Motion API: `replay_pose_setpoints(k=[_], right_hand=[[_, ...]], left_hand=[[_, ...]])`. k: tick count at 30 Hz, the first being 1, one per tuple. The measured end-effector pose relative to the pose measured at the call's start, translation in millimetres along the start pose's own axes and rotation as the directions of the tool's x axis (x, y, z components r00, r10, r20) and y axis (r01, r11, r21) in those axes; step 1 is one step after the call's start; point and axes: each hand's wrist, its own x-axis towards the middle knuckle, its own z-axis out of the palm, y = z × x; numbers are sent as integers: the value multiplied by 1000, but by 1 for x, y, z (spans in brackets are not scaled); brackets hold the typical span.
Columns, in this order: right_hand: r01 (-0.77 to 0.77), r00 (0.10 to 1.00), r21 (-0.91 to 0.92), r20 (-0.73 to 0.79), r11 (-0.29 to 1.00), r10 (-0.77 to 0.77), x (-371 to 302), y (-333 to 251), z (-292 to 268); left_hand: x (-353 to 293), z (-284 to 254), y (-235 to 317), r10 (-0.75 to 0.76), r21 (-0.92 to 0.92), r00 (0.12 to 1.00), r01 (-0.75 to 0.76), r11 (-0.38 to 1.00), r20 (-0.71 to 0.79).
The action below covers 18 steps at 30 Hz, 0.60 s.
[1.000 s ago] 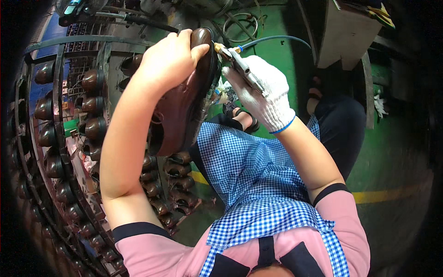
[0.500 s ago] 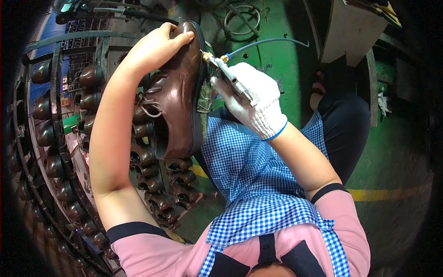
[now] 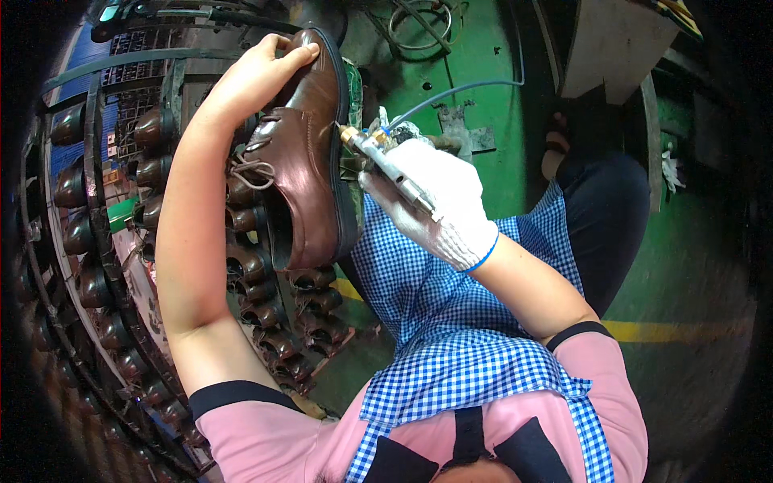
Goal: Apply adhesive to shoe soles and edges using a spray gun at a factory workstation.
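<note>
A glossy brown leather lace-up shoe (image 3: 310, 173) hangs at the left, toe away from me and dark sole edge facing right. My bare left hand (image 3: 262, 76) grips it at the toe, thumb over the top and fingers out of sight behind. In a white knitted glove, my right hand (image 3: 439, 193) is closed around a slim metal spray gun (image 3: 394, 169). The gun's brass nozzle points at the seam between upper and sole, near the shoe's middle, slightly apart from it. A thin blue-grey hose (image 3: 459, 90) runs from the gun.
Curved metal racks (image 3: 101, 193) with several rows of brown shoes (image 3: 157, 129) fill the left side. On the green floor (image 3: 483, 56) lie a coiled ring (image 3: 420, 24) and a dark flat piece (image 3: 467, 133). A pale box-like stand (image 3: 608, 48) is at the far right.
My right hand and the spray gun have moved nearer, along the sole edge from the forepart toward the heel, and slightly left. The shoe and my left hand have shifted a little left.
</note>
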Motion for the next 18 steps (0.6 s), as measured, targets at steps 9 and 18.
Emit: replay_pose_setpoints(k=[9, 18], right_hand=[[-15, 1000, 21, -19, 1000, 16, -35, -4, 14], [-71, 994, 72, 90, 995, 64, -48, -16, -1]], left_hand=[[-3, 1, -5, -22, -112, 1000, 22, 993, 1], [-6, 1, -8, -29, -107, 999, 27, 994, -14]])
